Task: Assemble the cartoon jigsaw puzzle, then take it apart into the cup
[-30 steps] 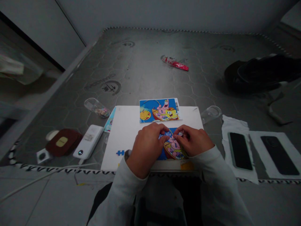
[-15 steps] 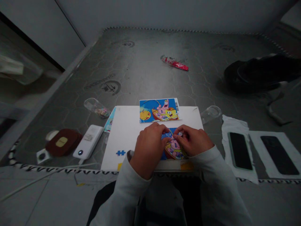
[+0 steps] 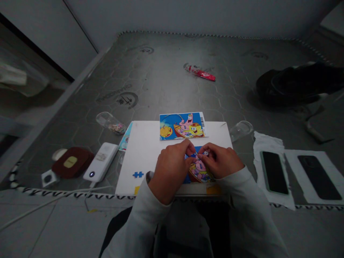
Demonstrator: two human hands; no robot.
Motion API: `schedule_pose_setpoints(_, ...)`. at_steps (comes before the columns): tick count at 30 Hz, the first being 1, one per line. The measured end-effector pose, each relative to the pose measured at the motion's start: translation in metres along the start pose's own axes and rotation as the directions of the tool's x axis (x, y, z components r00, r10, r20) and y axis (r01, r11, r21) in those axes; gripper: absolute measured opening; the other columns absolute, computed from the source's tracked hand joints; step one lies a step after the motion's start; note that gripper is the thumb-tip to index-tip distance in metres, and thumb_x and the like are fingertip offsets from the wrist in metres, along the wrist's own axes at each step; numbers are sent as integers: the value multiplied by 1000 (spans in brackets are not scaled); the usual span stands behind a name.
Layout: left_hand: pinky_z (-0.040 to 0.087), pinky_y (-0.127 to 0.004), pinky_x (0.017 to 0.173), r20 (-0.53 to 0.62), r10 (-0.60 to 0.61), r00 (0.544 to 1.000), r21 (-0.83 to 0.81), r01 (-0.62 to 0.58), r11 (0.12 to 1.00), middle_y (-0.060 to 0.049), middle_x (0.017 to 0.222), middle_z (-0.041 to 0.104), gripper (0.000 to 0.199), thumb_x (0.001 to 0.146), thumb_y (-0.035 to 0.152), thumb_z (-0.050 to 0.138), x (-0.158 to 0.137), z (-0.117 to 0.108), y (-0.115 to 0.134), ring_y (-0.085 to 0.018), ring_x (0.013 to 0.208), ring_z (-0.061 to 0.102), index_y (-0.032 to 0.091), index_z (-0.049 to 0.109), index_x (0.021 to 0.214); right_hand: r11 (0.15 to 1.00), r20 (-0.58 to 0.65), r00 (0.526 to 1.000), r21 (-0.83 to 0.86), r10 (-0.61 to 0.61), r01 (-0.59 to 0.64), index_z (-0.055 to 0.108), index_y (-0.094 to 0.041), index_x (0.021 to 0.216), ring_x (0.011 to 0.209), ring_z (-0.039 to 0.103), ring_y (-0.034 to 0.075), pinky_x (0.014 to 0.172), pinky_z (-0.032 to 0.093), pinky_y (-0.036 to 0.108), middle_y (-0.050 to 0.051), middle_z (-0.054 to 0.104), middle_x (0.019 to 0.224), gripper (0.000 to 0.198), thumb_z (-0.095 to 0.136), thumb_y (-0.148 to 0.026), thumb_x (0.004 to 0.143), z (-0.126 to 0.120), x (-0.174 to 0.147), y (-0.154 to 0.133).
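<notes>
SpongeBob jigsaw (image 3: 199, 171) sits between left hand (image 3: 171, 167) at its 9 o'clock and right hand (image 3: 223, 160) at 3, both curled, can't tell if grasping.

Remotely, I view a printed cardboard puzzle (image 3: 199, 171), matt white board (image 3: 143, 152), shiny clear-plastic container (image 3: 244, 128) and wrinkled tissue paper (image 3: 264, 140).

Brown case (image 3: 72, 162) beside white power bank (image 3: 101, 162) (cable (image 3: 92, 185) attached), two phones (image 3: 274, 172) on white paper (image 3: 268, 141)
</notes>
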State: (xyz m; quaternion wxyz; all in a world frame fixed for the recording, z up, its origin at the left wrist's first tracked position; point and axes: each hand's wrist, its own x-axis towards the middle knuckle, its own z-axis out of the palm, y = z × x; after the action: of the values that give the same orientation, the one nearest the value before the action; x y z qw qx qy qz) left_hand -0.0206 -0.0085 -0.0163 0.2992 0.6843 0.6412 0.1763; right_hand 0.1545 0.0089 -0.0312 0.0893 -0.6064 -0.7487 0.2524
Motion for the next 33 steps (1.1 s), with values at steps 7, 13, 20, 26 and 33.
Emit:
schedule_pose_setpoints(7, 44, -29, 71, -32, 1, 999, -99, -4, 995, 5, 89, 76, 10, 82, 27, 73, 0, -16, -6, -17, 82, 68, 28, 72, 93, 1000, -8, 1000, -28, -14, 14, 69, -26, 89, 54, 54, 15, 60, 30, 28, -4, 59, 56, 17, 59, -38, 83, -1, -1, -1)
schedule_pose_setpoints(13, 45, -31, 74, -19, 18, 1000, -100, -19, 995, 5, 87, 76, 8, 81, 26, 73, 5, -11, -14, -18, 83, 68, 27, 73, 90, 999, -14, 999, -44, -29, 28, 70, -26, 90, 57, 57, 16, 61, 31, 29, -2, 60, 58, 21, 57, -41, 86, -1, -1, -3)
schedule_pose_setpoints(20, 47, -31, 80, 12, 125, 992, -152, -122, 981, 3, 90, 75, 9, 84, 23, 70, 9, -2, -16, -17, 87, 67, 25, 72, 92, 998, 19, 998, -44, -53, 54, 69, -26, 92, 57, 59, 16, 62, 32, 29, -4, 62, 59, 19, 59, -41, 86, 3, -1, 0)
schedule_pose_setpoints(26, 47, -32, 82, 32, 183, 983, -121, -178, 977, 1, 94, 74, 8, 85, 21, 68, 10, -3, -19, -18, 89, 65, 23, 71, 92, 997, 72, 995, -21, -68, 70, 67, -24, 96, 54, 57, 15, 60, 31, 28, -5, 60, 57, 24, 61, -44, 84, 2, -2, -1)
schedule_pose_setpoints(33, 47, -32, 83, 49, 189, 981, -108, -183, 977, 0, 94, 73, 8, 86, 20, 66, 10, -6, -18, -18, 90, 65, 23, 69, 93, 1000, 88, 996, -22, -20, 22, 67, -25, 86, 56, 56, 14, 59, 32, 27, -4, 62, 61, 16, 64, -40, 81, 5, -1, -3)
